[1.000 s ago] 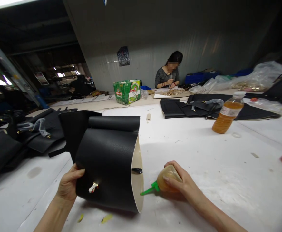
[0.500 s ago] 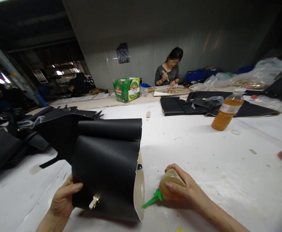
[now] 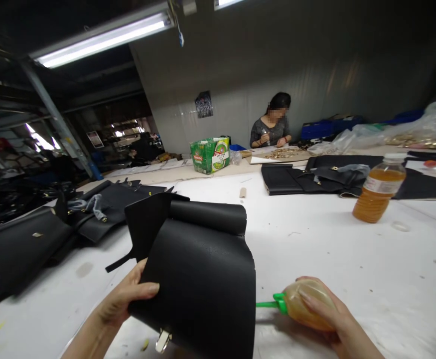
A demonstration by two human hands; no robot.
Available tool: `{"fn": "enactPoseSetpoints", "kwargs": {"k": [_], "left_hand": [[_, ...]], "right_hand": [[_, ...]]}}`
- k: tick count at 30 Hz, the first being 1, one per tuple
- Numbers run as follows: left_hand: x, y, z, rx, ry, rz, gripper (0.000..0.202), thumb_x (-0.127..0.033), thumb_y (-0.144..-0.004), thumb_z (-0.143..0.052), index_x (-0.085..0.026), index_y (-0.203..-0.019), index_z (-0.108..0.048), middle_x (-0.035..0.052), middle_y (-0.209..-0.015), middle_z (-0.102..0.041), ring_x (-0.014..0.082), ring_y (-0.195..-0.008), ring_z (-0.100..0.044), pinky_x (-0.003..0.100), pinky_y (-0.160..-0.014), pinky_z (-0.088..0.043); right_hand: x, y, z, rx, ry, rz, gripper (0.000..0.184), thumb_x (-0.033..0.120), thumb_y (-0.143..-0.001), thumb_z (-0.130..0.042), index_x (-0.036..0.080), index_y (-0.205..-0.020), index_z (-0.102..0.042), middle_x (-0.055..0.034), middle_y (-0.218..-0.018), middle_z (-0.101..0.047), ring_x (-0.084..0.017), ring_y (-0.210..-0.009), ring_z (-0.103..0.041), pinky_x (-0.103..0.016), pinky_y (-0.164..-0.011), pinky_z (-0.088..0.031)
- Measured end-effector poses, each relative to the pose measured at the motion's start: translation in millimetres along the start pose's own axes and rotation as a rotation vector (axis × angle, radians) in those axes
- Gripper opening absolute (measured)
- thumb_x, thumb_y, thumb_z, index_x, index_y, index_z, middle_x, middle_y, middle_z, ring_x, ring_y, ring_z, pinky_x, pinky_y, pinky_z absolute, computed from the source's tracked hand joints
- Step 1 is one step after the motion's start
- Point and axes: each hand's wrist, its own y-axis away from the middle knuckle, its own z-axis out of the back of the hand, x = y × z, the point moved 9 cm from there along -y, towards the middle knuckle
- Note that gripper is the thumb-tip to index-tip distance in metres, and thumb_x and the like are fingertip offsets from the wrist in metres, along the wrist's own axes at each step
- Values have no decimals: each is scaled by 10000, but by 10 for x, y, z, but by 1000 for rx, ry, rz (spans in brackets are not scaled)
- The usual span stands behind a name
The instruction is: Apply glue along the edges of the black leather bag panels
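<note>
Taking the black bag (image 3: pixel 203 279) as the hub of the dial, with twelve o'clock toward the far wall (image 3: pixel 232 65). Grasping that bag at its nine o'clock edge with the left hand (image 3: pixel 128 294), with the thumb on the front and the other fingers out of sight behind. Holding it tilted at the near part of the white table (image 3: pixel 303 249), with a rolled section (image 3: pixel 208 217) at twelve and a metal clasp (image 3: pixel 163 341) at seven; cannot tell about any contact with the surface beneath.

Gripping a squeeze bottle (image 3: pixel 298 304) of amber liquid at three o'clock in the right hand (image 3: pixel 332 319), with the thumb and fingers curled around its body. Pointing its green nozzle (image 3: pixel 272 303) toward nine, up to the bag's edge — cannot tell whether touching there or passing behind.

Seeing farther off, at two, a clear bottle (image 3: pixel 378 194) with a white cap, standing in front of flat black pieces (image 3: pixel 283 179). Finding more black bag parts (image 3: pixel 27 237) heaped between nine and ten, and a green carton (image 3: pixel 206 157) at twelve. Noting at one, well apart near the wall, a co-worker (image 3: pixel 264 132) in a dark grey top, bent over small gold-coloured pieces (image 3: pixel 283 153).
</note>
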Motion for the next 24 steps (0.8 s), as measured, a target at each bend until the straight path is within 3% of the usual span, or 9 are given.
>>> {"fn": "enactPoseSetpoints", "kwargs": {"k": [4,10,15,20,24], "left_hand": [[25,-29,-64,-52,42,58,247,-189,-645,-767,-222,-889,-754,72,-862,-769,266,-776,-711,340,-719,-549],[-77,65,-11,-60,-20,-6,459,-90,-503,-796,-235,-936,-750,72,-927,-767,332,-857,-696,354,-725,-559],[-205,194,15,-139,-147,-78,611,-126,-445,-830,-280,-1029,-734,51,-1035,-750,386,-989,-651,342,-707,-566],[-125,200,-161,-126,-183,73,508,-202,-530,-834,-261,-1027,-744,63,-919,-772,317,-755,-715,341,-651,-576],[-132,215,-201,-215,-142,123,423,-206,-561,-829,-260,-973,-756,53,-856,-778,268,-678,-721,306,-607,-582]], "right_hand": [[10,38,51,13,-22,-7,465,506,-620,-762,253,-954,-560,-39,-840,-681,-308,-781,-638,-368,-689,-502],[74,121,2,78,34,64,392,478,-702,-734,255,-960,-541,-1,-803,-642,-253,-778,-600,-305,-654,-453],[95,139,-77,151,128,154,350,475,-758,-694,234,-961,-540,6,-795,-610,-228,-755,-568,-303,-676,-426],[92,135,-83,161,180,193,361,468,-756,-691,231,-974,-527,13,-802,-597,-227,-771,-550,-299,-682,-408],[142,155,-79,137,272,239,358,471,-757,-677,226,-960,-514,11,-797,-597,-227,-770,-540,-306,-689,-400]]}}
